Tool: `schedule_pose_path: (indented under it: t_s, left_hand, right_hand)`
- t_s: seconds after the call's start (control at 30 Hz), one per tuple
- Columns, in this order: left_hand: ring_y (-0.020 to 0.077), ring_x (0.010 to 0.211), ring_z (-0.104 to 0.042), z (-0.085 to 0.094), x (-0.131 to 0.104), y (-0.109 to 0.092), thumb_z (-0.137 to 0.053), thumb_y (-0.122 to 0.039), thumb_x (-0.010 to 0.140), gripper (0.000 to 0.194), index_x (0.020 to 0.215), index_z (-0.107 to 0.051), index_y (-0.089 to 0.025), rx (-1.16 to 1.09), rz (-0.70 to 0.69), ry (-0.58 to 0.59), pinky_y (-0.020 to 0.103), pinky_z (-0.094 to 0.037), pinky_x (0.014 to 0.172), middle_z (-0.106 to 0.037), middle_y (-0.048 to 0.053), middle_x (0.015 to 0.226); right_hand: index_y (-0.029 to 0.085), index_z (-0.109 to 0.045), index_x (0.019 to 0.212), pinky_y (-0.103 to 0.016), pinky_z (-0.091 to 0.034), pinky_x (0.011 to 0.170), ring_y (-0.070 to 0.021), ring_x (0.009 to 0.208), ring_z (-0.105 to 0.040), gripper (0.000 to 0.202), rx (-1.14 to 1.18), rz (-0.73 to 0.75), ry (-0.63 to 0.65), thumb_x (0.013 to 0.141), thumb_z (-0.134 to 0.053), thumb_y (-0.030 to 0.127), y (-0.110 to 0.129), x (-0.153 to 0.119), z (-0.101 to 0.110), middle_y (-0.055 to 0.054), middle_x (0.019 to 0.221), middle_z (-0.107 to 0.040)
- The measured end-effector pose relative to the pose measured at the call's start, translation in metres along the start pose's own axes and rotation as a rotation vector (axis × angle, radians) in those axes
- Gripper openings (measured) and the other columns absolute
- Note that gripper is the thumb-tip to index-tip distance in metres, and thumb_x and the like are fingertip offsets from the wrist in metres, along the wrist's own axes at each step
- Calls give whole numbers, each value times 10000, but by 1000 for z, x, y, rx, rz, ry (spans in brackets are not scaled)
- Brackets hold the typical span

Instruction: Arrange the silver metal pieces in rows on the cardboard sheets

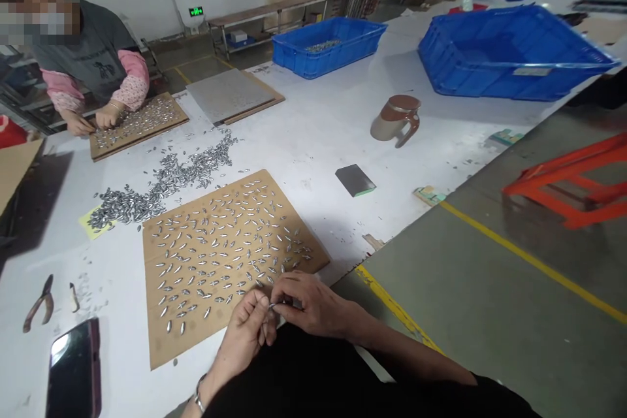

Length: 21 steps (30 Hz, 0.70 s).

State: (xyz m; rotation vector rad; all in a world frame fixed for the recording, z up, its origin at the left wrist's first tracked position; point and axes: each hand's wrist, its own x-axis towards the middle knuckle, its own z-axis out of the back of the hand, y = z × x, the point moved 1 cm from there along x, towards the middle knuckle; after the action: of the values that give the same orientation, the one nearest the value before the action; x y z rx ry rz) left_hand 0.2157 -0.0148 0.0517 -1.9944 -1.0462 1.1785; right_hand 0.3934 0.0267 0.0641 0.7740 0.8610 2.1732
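Observation:
My left hand and my right hand meet at the near edge of a brown cardboard sheet. Both are closed, fingertips pinched together around a small metal piece, mostly hidden by the fingers. Many small silver spindle-shaped metal pieces lie spread over the cardboard. Behind it, a long loose pile of similar grey pieces runs across the white table, its left end partly on a yellow paper.
Pliers, a small blade-like tool and a phone lie at left. A mug and a dark block stand right of the cardboard. Blue bins sit farther back. Across the table, a co-worker handles pieces on another board.

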Motion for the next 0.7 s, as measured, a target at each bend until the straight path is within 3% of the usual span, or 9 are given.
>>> schedule_pose_path:
  t_s: [0.17,0.3,0.4,0.53,0.7]
  left_hand:
    - [68,448,-418,-4,3,0,-727,-616,818,465,806,-570,-179,-52,39,-3,235,-324,466,-528,-42,583]
    - [64,474,-428,-5,3,-2,-753,-582,806,467,925,-644,-144,-47,36,-13,235,-320,456,-553,-24,673]
    - [73,480,-434,-2,1,-1,-735,-564,829,434,885,-660,-140,-43,34,5,238,-314,464,-515,-33,622]
    - [63,455,-415,4,0,-1,-729,-542,841,409,897,-669,-141,-29,34,-7,241,-316,469,-534,-32,625]
    - [59,454,-413,7,0,0,-729,-529,845,395,892,-675,-140,-38,29,-6,240,-316,469,-547,-31,635]
  right_hand:
    - [204,-677,909,-243,-469,720,-134,751,-623,83,85,-130,-76,954,-614,233,-13,8,9,3,814,-678]
    - [200,-687,855,-276,-470,776,-164,843,-632,149,-139,-323,-164,961,-582,202,-44,25,31,-31,874,-675]
    - [195,-679,802,-265,-440,740,-157,809,-619,169,-259,-387,-114,940,-586,168,-61,35,33,-26,841,-655]
    - [194,-677,763,-256,-411,720,-150,777,-604,188,-364,-435,-39,925,-594,147,-64,41,22,-26,810,-649]
    - [198,-689,867,-267,-422,764,-168,848,-620,79,-418,-485,-22,924,-638,174,-65,42,21,-42,917,-668]
